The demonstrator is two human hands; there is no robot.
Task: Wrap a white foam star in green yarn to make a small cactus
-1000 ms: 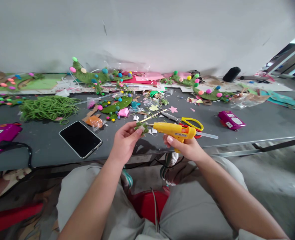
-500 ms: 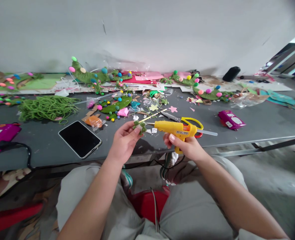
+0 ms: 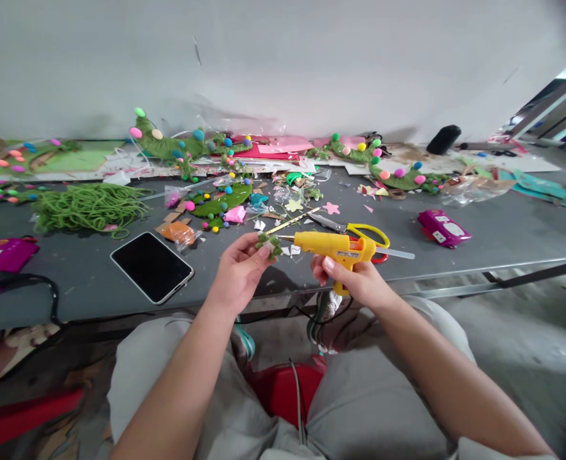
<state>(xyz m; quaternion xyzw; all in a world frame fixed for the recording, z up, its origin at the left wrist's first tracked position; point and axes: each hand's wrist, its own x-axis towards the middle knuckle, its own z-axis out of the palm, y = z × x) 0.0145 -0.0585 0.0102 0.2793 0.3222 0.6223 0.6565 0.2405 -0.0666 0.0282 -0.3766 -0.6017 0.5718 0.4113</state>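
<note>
Between the thumb and fingers of my left hand (image 3: 241, 267) is a small fuzzy green craft piece (image 3: 269, 245) with a pale middle. My right hand (image 3: 354, 275) grips the handle of a yellow hot glue gun (image 3: 328, 246), a clear glue stick (image 3: 395, 253) jutting from its back. The gun's metal nozzle points left and meets or nearly meets the green piece; I cannot tell if they touch. Behind the gun lie scissors (image 3: 369, 231) with yellow and red handles. A patterned pencil-like stick (image 3: 295, 220) rests just beyond my left fingers.
A phone (image 3: 152, 267) and a heap of green yarn (image 3: 89, 207) lie to the left. Green pompom-covered crescents (image 3: 168, 145) line the back by the wall. Purple packs (image 3: 443, 229) stand at either side. Paper scraps (image 3: 292, 204) litter the middle. Someone's foot (image 3: 31, 335) shows at lower left.
The glue gun has shifted very slightly left along with the right hand. The green piece has turned a little in my left fingers. Both hands keep their hold.
</note>
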